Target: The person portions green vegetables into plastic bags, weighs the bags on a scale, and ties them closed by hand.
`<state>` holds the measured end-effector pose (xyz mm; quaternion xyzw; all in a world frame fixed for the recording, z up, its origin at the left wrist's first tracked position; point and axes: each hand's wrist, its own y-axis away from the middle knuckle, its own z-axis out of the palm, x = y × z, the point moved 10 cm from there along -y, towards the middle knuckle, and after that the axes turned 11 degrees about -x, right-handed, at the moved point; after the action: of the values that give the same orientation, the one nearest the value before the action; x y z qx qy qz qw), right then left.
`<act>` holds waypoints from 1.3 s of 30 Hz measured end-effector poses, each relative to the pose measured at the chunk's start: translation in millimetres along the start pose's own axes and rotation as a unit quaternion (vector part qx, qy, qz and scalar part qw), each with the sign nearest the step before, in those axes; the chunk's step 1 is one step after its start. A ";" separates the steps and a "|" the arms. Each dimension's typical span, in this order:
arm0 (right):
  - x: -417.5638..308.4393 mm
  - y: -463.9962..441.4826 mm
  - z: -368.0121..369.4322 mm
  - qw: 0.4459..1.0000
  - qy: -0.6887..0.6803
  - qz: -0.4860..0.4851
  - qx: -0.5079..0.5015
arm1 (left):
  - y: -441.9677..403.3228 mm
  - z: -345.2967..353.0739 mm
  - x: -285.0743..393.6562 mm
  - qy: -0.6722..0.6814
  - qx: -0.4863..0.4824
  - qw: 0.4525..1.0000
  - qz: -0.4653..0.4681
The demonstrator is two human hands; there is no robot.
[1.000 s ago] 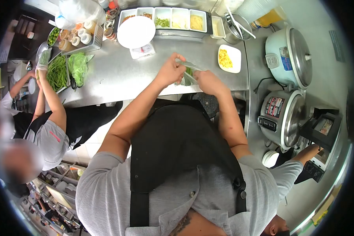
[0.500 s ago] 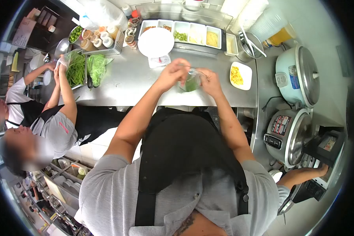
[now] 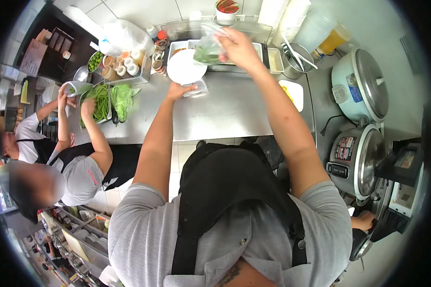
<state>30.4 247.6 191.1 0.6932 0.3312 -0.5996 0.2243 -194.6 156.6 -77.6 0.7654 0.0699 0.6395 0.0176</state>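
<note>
My right hand (image 3: 241, 49) is raised over the back of the counter, its fingers closed on the gathered top of a clear plastic bag (image 3: 208, 50). Leafy green contents hang in the bag, just above the round white plate (image 3: 187, 66). That plate sits on a small kitchen scale (image 3: 196, 89). My left hand (image 3: 179, 90) is at the scale's front left corner, its thumb lying along the front and its other fingers mostly hidden by the plate; it appears to grip the scale.
A topping rail (image 3: 268, 49) lines the back, partly behind the bag. At right are a white dish (image 3: 292, 94) of yellow food and two rice cookers (image 3: 361, 86). Green beans (image 3: 100, 103), lettuce (image 3: 123, 101) and a bottle basket (image 3: 129, 71) stand left, beside two co-workers.
My right hand has carried the bag up and back to the plate. My left hand has let go of the bag and moved to the scale. A co-worker's hand now reaches into the beans.
</note>
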 end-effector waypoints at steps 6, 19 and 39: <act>24.4 -53.7 27.0 0.997 -0.057 -0.020 -0.047 | 2.4 34.1 26.8 -0.106 -0.020 0.994 0.028; 107.4 6.8 -18.2 0.998 -0.037 -0.040 0.021 | -24.4 148.7 30.1 -0.114 -0.166 0.978 0.061; 105.2 20.5 -16.7 0.932 0.330 -0.071 -0.128 | 71.3 101.1 56.5 -0.134 -0.094 0.985 -0.055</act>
<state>63.2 265.5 89.2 0.7921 0.5090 -0.3039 0.1453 -79.6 99.7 -32.5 0.8341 0.0488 0.5329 0.1335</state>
